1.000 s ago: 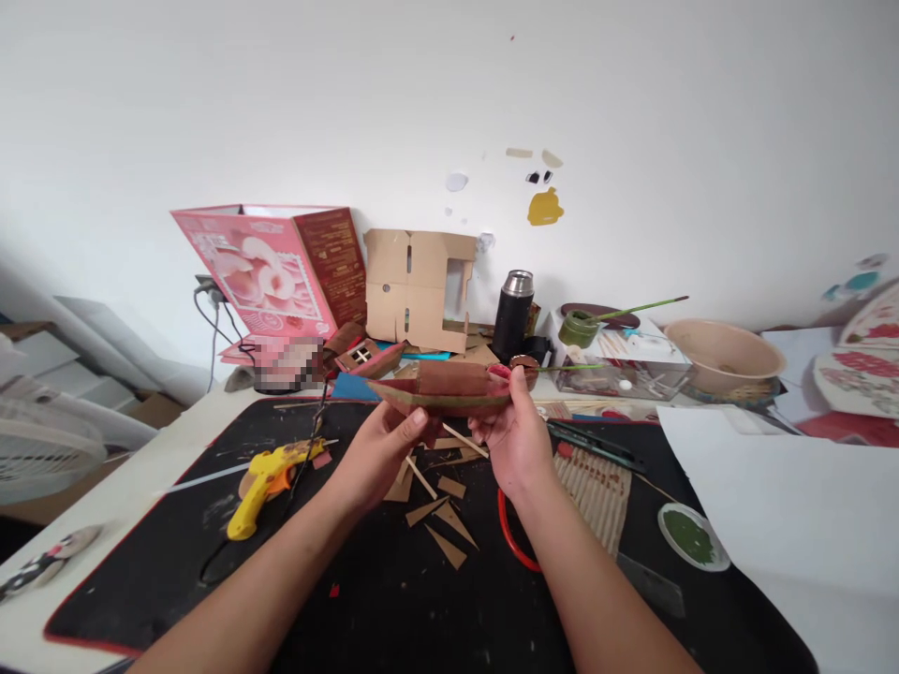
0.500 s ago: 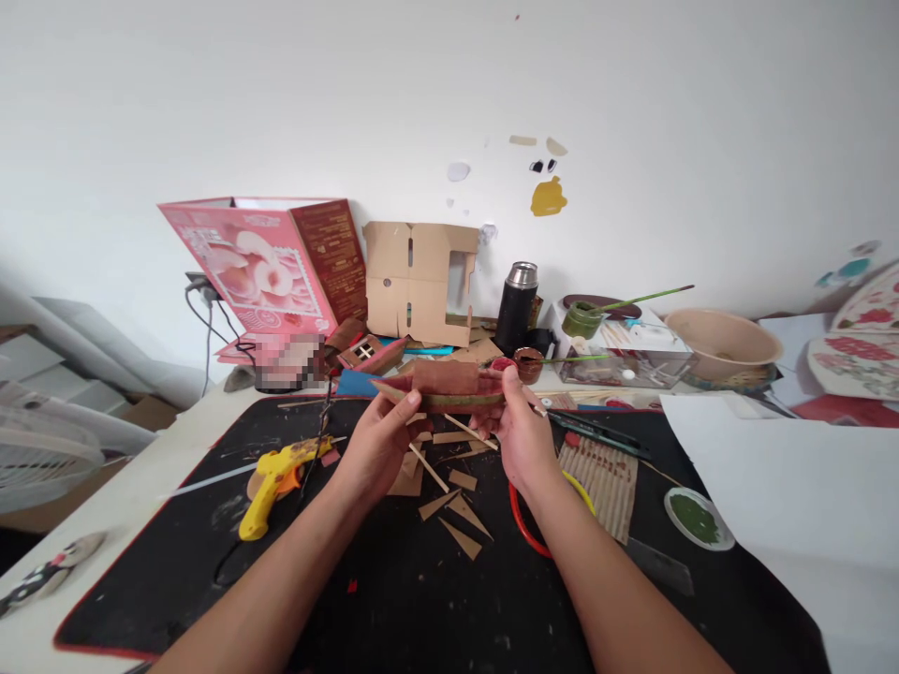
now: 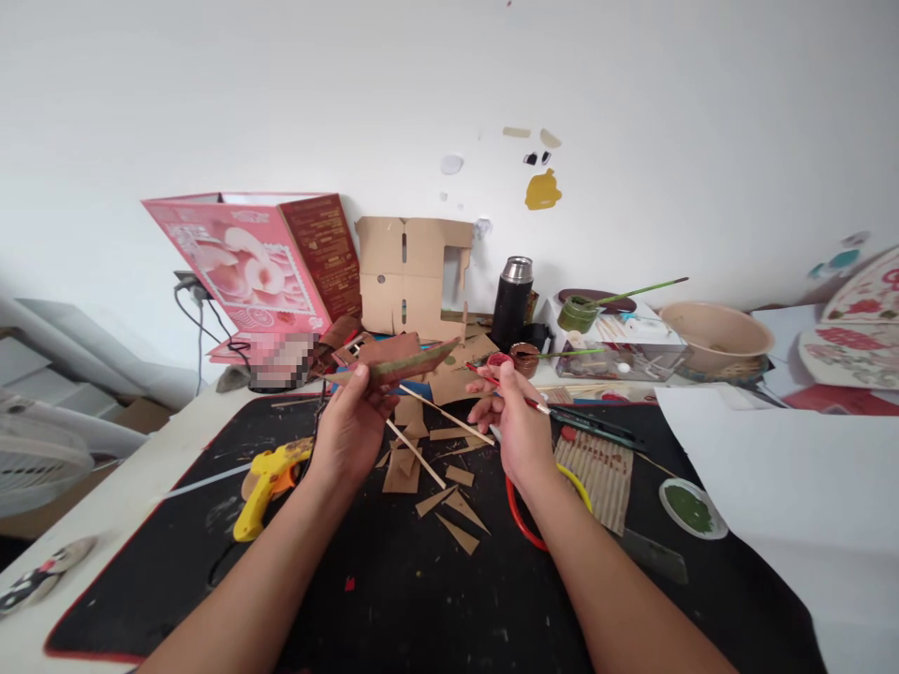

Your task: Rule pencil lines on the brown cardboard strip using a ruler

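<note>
Above the middle of the mat, my left hand [image 3: 351,423] grips a small cardboard model boat [image 3: 411,365], painted brown with a green band along its side. The boat's pointed end rises to the right, and my fingers cover its left end. My right hand [image 3: 521,426] pinches a thin paintbrush [image 3: 541,408] between thumb and fingers, its red tip pointing left towards the boat without touching it. Behind this hand stand a small pot of red paint [image 3: 499,358] and a jar of brown paint [image 3: 524,359] with a green brush lying across it.
A yellow glue gun [image 3: 267,487] lies left on the black mat [image 3: 421,618]. Cardboard scraps [image 3: 460,534] and wooden sticks [image 3: 416,454] are scattered centrally. Right are a red-yellow ring [image 3: 516,515], corrugated cardboard [image 3: 596,473] and a lid with green paint [image 3: 692,508]. A black flask [image 3: 511,304] stands behind.
My right hand has let go of the boat's right end and drawn slightly away with the paintbrush. My left hand has moved left, tilting the boat so its right end points up.
</note>
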Action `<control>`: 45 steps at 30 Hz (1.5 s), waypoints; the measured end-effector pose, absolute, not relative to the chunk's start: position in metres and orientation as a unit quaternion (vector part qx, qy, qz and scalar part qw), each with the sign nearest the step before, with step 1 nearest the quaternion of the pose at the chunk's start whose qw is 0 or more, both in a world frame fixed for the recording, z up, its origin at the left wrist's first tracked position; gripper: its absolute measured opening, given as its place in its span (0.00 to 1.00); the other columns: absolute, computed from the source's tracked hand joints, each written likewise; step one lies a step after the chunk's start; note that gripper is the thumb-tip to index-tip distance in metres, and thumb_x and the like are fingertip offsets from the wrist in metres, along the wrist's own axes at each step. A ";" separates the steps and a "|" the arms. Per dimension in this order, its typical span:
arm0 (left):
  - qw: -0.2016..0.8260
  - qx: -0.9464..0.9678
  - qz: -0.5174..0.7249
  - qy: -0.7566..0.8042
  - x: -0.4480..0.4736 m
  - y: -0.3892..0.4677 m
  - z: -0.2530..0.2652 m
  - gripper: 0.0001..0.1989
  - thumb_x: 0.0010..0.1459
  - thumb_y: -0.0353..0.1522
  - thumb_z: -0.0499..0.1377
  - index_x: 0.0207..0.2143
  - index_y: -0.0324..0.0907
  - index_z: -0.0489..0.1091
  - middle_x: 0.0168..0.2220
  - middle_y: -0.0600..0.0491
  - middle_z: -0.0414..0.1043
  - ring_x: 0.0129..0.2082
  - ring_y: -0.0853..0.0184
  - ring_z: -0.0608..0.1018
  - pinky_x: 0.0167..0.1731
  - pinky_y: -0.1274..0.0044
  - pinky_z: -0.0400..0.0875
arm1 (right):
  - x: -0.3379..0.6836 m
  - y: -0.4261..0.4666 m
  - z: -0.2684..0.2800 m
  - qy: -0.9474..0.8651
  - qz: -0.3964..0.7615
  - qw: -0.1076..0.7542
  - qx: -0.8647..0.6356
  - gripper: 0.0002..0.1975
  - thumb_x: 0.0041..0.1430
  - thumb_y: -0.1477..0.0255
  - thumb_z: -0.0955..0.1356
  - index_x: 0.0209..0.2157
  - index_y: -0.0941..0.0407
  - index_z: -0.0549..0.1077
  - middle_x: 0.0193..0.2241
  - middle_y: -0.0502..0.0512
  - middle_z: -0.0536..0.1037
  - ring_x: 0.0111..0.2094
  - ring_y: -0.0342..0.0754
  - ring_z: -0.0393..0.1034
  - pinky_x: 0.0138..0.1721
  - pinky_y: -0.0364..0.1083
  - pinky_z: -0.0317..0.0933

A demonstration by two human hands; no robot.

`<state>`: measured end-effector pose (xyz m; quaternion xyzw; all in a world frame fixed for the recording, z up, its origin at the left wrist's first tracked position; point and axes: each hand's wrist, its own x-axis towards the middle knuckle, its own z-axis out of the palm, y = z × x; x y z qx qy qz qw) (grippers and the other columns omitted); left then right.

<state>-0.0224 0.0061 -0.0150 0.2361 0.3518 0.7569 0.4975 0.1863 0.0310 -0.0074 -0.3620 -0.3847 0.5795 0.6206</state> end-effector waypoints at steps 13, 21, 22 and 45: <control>0.442 0.292 0.743 0.409 -0.013 0.004 -0.015 0.25 0.48 0.43 0.82 0.45 0.44 0.80 0.47 0.52 0.85 0.41 0.64 0.85 0.37 0.75 0.79 | 0.180 0.005 -0.002 -0.507 0.511 0.621 -0.310 0.30 0.69 0.42 0.71 0.37 0.56 0.82 0.22 0.51 0.80 0.18 0.43 0.74 0.18 0.39 0.62; 0.417 0.373 0.691 0.457 -0.007 0.001 -0.022 0.30 0.51 0.48 0.79 0.49 0.44 0.78 0.50 0.47 0.83 0.44 0.59 0.84 0.39 0.72 0.79 | 0.183 0.010 -0.001 -0.511 0.449 0.653 -0.333 0.22 0.75 0.50 0.70 0.39 0.54 0.82 0.28 0.51 0.82 0.22 0.43 0.77 0.19 0.40 0.63; 0.415 0.384 0.683 0.463 -0.006 0.000 -0.023 0.30 0.52 0.49 0.79 0.51 0.44 0.77 0.51 0.46 0.83 0.45 0.57 0.84 0.41 0.71 0.80 | 0.184 0.011 -0.001 -0.517 0.430 0.660 -0.335 0.20 0.76 0.51 0.70 0.40 0.54 0.82 0.29 0.52 0.82 0.23 0.44 0.78 0.20 0.40 0.64; 0.348 0.516 0.608 0.494 0.006 -0.019 -0.013 0.32 0.42 0.39 0.84 0.49 0.47 0.80 0.49 0.46 0.84 0.60 0.45 0.81 0.68 0.57 0.70 | 0.193 0.009 0.003 -0.654 0.278 0.617 -0.339 0.15 0.81 0.62 0.65 0.42 0.49 0.81 0.42 0.57 0.89 0.46 0.56 0.85 0.51 0.54 0.75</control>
